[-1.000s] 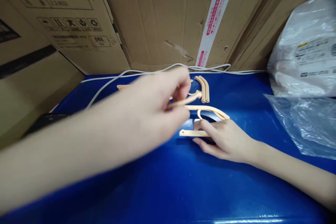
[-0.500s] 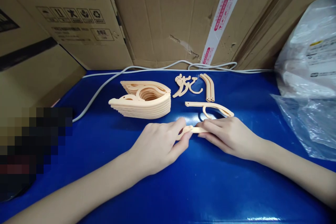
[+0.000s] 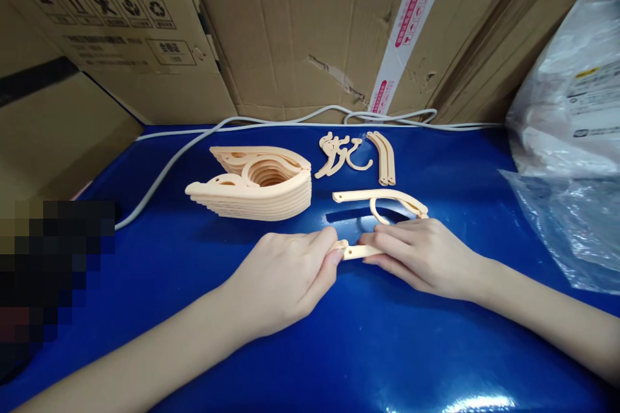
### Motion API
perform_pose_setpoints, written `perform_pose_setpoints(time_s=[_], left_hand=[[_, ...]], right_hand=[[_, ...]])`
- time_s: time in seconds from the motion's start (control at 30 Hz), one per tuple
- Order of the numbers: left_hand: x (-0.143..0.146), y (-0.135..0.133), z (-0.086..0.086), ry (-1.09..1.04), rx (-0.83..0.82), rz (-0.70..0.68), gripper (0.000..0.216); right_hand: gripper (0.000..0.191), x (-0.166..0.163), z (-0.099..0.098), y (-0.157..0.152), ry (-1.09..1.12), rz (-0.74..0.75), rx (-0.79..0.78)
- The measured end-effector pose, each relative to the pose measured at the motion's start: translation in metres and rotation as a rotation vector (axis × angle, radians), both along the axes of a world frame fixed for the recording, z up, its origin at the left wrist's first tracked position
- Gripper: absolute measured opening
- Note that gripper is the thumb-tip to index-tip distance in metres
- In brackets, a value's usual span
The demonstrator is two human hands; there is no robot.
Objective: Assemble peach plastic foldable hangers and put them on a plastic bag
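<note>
My left hand (image 3: 285, 277) and my right hand (image 3: 421, 255) meet over a blue mat (image 3: 339, 348). Between their fingertips lies a short peach plastic strip (image 3: 358, 251), flat on the mat; both hands pinch its ends. Just beyond the hands rests a peach arm piece with a hook (image 3: 382, 201). To the left sits a stack of finished peach hangers (image 3: 256, 184). Farther back are loose hook pieces (image 3: 339, 155) and two curved strips (image 3: 385, 156).
Cardboard boxes (image 3: 300, 32) wall the back and left. A white cable (image 3: 232, 126) runs along the mat's far edge. Clear and white plastic bags (image 3: 566, 142) fill the right side. A blurred dark patch (image 3: 53, 271) sits at the left.
My left hand came down from mid-air, where it held a hook piece, to the mat. It now pinches the strip together with my right hand, which barely moved.
</note>
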State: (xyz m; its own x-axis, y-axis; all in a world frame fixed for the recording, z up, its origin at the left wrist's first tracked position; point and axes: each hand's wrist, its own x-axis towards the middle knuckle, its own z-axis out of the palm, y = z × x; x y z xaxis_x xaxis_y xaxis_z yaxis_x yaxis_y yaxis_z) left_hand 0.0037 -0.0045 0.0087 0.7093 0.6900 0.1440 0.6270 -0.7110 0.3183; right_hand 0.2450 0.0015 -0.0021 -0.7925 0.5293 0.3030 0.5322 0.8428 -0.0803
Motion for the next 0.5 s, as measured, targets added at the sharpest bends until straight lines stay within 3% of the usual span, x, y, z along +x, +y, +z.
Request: perform_pose_setpoints(time_s=[0.3,0.5], left_hand=[[-0.0006,-0.0014,-0.0036,0.171,0.273,-0.045,0.026],[-0.0005,-0.0042,-0.0014,0.172,0.261,-0.068,0.024]], right_hand=[[0.029,-0.0018,0.0012,-0.0067,-0.013,-0.009,0.125],[0.029,-0.0023,0.0013,-0.0088,-0.006,-0.008,0.115]])
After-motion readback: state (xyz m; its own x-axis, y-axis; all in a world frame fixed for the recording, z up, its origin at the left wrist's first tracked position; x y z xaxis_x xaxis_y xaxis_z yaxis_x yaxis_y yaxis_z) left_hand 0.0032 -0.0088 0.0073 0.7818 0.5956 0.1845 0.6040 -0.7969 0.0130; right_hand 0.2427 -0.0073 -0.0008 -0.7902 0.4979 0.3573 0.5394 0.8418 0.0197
